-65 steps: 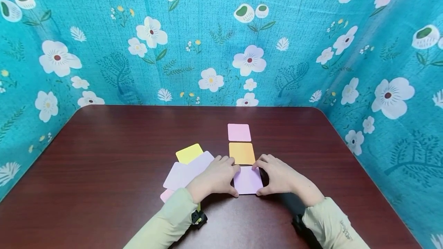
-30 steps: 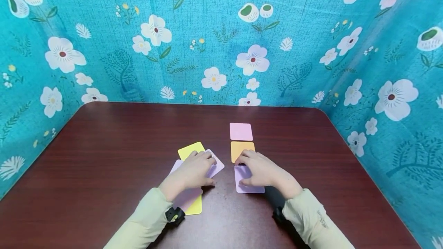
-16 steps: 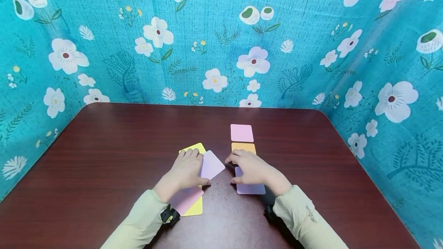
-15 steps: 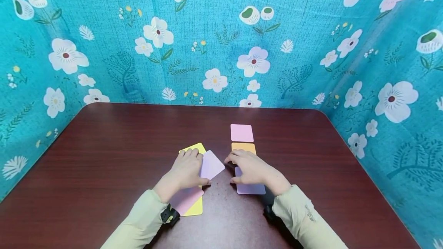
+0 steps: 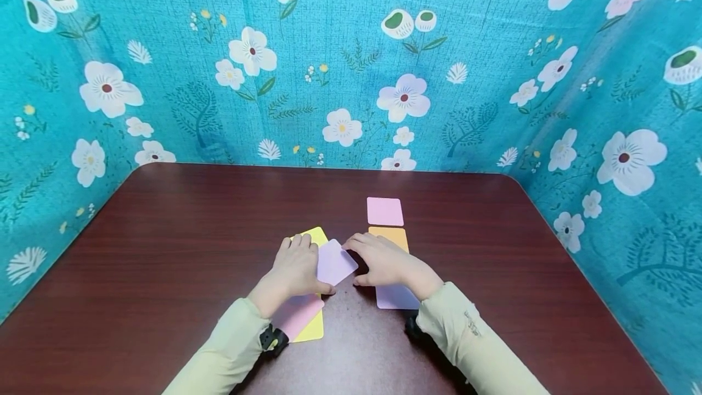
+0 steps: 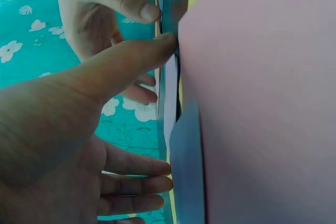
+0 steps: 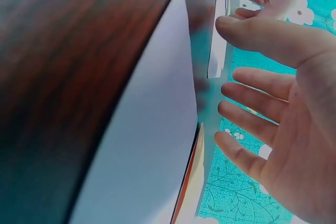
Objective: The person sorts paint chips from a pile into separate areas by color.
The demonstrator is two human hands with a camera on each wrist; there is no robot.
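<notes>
My left hand (image 5: 292,270) rests over a loose pile of square cards, fingers spread and thumb tip touching down in front of the pile. From under it show a lavender card (image 5: 333,262), a yellow card (image 5: 318,235), a pink card (image 5: 298,316) and another yellow edge at the front. My right hand (image 5: 388,262) hovers at the lavender card's right corner, thumb and fingers apart with nothing between them. Beneath that hand and its wrist lie an orange card (image 5: 393,235) and a second lavender card (image 5: 396,298), both partly hidden. The right wrist view shows the relaxed fingers (image 7: 252,116).
A pink card (image 5: 385,211) lies behind the orange one, so these cards form a column running away from me. The dark wooden table (image 5: 192,230) ends at a blue floral curtain (image 5: 318,66) at the back and sides.
My left hand has gone from the right-hand lavender card to the pile. My right hand has let go of that card and moved left toward the pile's lavender card, which has turned.
</notes>
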